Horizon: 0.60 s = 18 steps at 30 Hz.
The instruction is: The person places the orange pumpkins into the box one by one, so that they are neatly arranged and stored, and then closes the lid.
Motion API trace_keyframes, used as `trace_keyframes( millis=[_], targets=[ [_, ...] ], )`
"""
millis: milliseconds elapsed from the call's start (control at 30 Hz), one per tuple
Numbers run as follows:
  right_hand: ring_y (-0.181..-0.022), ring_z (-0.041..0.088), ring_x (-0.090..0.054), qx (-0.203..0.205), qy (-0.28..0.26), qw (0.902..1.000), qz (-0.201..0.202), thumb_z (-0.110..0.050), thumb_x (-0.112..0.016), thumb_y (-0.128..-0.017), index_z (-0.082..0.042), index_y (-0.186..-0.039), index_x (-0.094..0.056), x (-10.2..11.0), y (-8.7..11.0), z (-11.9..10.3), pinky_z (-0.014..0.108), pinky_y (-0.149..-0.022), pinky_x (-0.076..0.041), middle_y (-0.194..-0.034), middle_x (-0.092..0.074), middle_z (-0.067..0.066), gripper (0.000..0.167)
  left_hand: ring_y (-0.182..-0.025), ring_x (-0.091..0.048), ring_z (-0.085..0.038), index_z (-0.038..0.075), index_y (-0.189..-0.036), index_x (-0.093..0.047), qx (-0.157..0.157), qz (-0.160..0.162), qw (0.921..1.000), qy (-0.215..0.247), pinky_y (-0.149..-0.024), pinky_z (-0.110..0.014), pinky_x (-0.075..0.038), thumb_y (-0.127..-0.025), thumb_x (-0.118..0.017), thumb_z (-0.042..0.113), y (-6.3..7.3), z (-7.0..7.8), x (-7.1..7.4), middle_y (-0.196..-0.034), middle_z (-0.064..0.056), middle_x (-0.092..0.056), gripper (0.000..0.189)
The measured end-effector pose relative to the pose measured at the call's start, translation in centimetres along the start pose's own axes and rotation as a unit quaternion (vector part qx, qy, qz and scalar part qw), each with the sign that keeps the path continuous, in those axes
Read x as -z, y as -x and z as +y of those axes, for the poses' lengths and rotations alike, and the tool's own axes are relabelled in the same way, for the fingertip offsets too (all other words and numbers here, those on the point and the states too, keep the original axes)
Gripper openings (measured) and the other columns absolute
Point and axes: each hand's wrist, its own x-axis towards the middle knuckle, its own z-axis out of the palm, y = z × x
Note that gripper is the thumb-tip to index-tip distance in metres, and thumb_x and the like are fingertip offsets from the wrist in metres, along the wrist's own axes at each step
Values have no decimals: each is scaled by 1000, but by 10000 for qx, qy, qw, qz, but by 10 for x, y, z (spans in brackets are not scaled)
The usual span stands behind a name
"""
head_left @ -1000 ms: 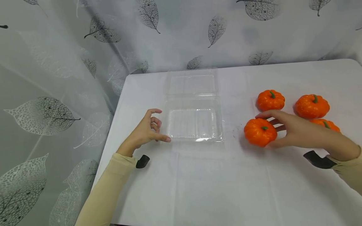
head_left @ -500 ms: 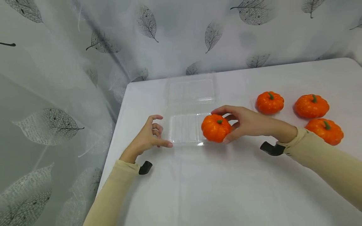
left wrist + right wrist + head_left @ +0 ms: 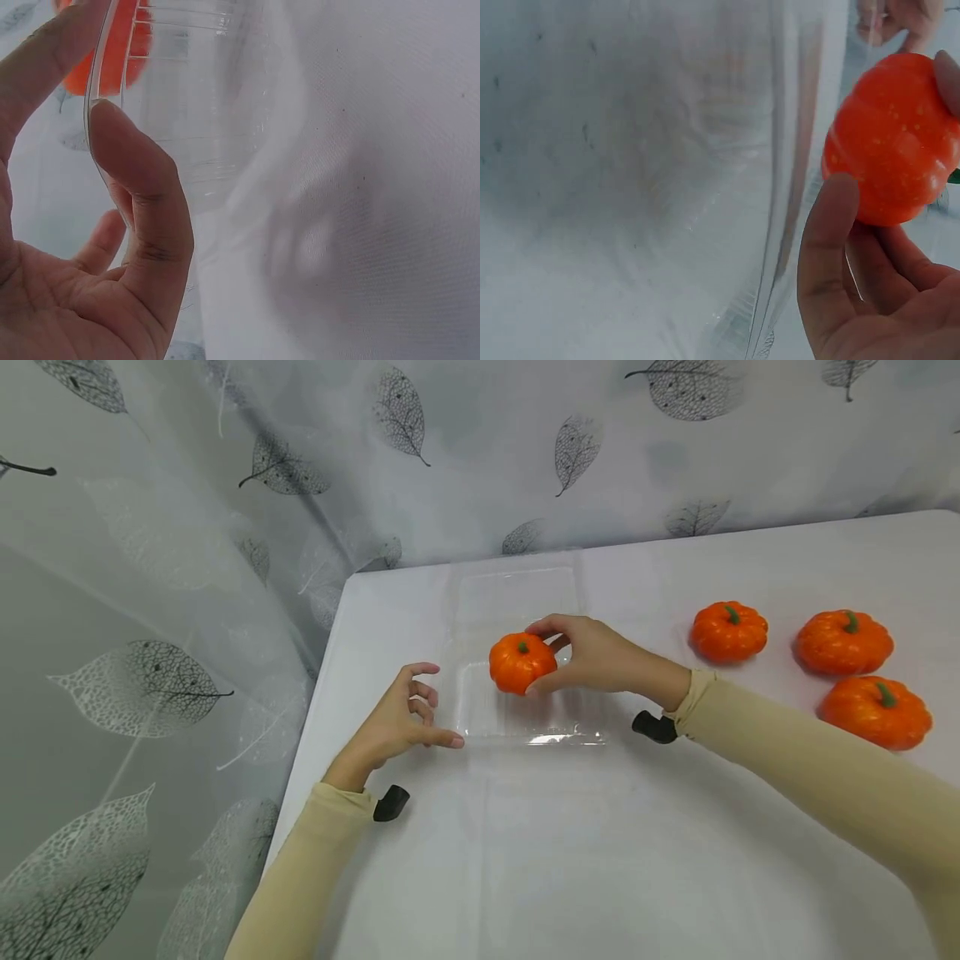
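In the head view my right hand grips a small orange pumpkin with a green stem, held above the base of a clear plastic clamshell box. The right wrist view shows the thumb and fingers around this pumpkin, beside the box wall. My left hand is at the box's left side, thumb and index finger spread apart in a C. In the left wrist view its thumb lies at the rim of the box; whether it presses there I cannot tell.
Three more pumpkins lie on the right of the white-covered table: one nearer, one farther right, and one in front. The open lid extends behind the base. A leaf-patterned curtain hangs behind and left.
My right hand has carried the pumpkin leftward from the right side of the table to over the box base. My left hand has kept about the same place and shape.
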Motion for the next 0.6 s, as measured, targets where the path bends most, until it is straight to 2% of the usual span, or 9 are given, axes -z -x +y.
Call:
trace_keyframes(
  millis=[133,300,467,600],
  targets=[
    [-113,24,-58,67,852,9963,-3,-35,-91,-74,-10,-141,-54,-7,-7,1,42,-89,-50,-134,-59,2,81,-80,-52,-25,16,-150,-34,-60,-5,10000,-12,-61,-30,-47,-62,-100,17,1,0,1,-112,-15,-48,110],
    [-112,26,-59,137,1782,9839,18,-34,-88,-75,-10,-140,-54,-15,-10,1,45,-91,-49,-130,-62,4,77,-80,-53,-26,14,-150,-36,-169,-43,9998,-26,-63,-31,-47,-63,-99,15,2,2,2,-114,-17,-48,108],
    [-118,29,-57,139,2129,9769,-99,-32,-87,-76,-9,-140,-55,-22,-13,1,50,-95,-49,-133,-57,7,75,-81,-53,-26,14,-151,-34,-63,-49,10000,-10,-65,-31,-48,-64,-98,14,3,1,1,-117,-20,-48,108],
    [-113,31,-59,140,2367,9713,-181,-36,-89,-75,-11,-141,-55,-27,-14,1,50,-91,-52,-131,-54,10,78,-82,-53,-26,14,-153,-32,9,-36,10000,21,-65,-30,-48,-64,-99,14,4,1,0,-117,-19,-48,111]
  ],
)
